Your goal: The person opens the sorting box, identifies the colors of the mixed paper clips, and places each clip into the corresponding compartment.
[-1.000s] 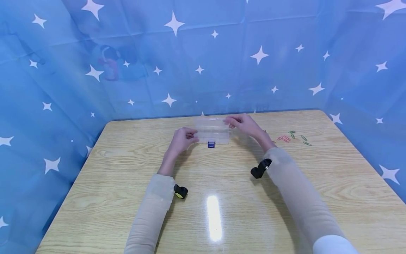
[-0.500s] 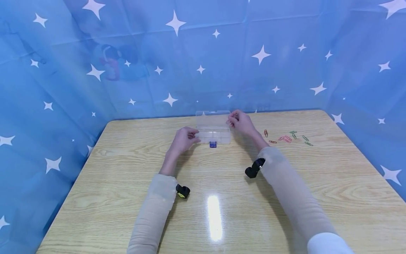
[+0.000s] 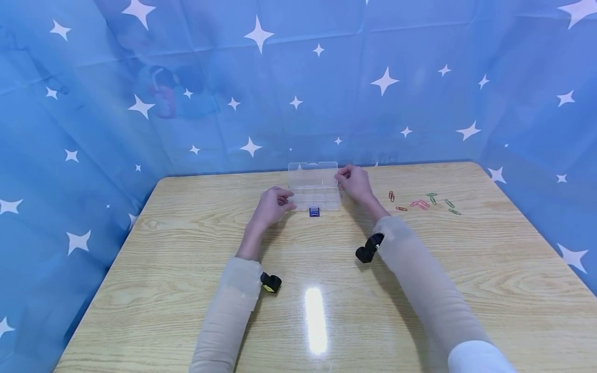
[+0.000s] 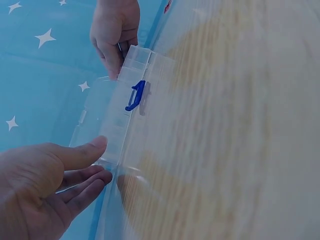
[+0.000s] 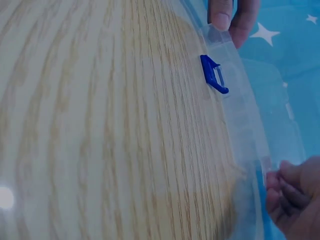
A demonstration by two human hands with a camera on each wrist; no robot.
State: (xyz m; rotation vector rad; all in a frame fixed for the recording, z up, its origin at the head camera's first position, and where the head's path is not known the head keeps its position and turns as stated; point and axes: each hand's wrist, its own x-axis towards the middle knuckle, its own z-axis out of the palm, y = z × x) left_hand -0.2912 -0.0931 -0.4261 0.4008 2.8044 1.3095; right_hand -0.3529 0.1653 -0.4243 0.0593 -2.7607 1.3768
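A clear plastic compartment box (image 3: 313,198) lies near the table's back edge, its transparent lid (image 3: 312,174) raised against the backdrop side. At the middle of its front edge hangs a blue latch (image 3: 314,212), also plain in the left wrist view. My left hand (image 3: 271,206) holds the box's left end; in the left wrist view the thumb (image 4: 98,144) overlaps the near corner, with fingers bent below it. With fingertips bent together, my right hand (image 3: 355,182) pinches the right edge of the lid near the hinge. The compartments show no contents.
Right of the box lie loose paper clips: red ones (image 3: 392,196), pink ones (image 3: 422,204) and several green ones (image 3: 449,203). A blue star-printed cloth (image 3: 298,83) hangs right behind the wooden table (image 3: 210,233).
The right hand has swung the lid up and back, so the compartments now show, then shifted slightly down along its right edge. The left hand has stayed at the box's left end.
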